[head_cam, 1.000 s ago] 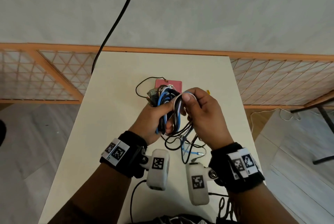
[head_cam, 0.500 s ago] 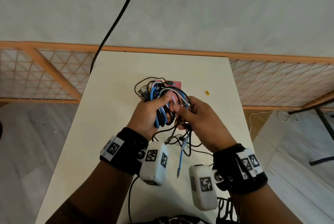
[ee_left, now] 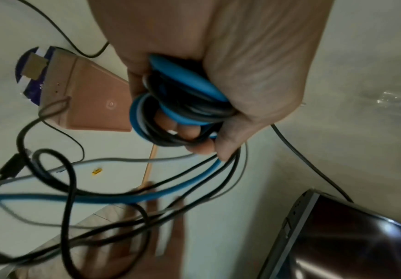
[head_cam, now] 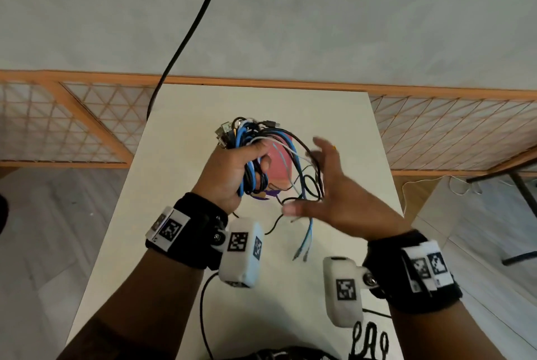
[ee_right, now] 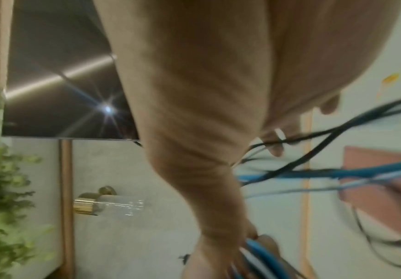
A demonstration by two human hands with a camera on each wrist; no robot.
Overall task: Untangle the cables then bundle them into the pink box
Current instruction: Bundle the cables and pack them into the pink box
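Several loose cables [head_cam: 302,182] draped across pink box [head_cam: 279,167].

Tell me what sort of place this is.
Probably a living room at home: a pale table by a wood-lattice railing, a dark screen, a leafy plant and wood flooring.
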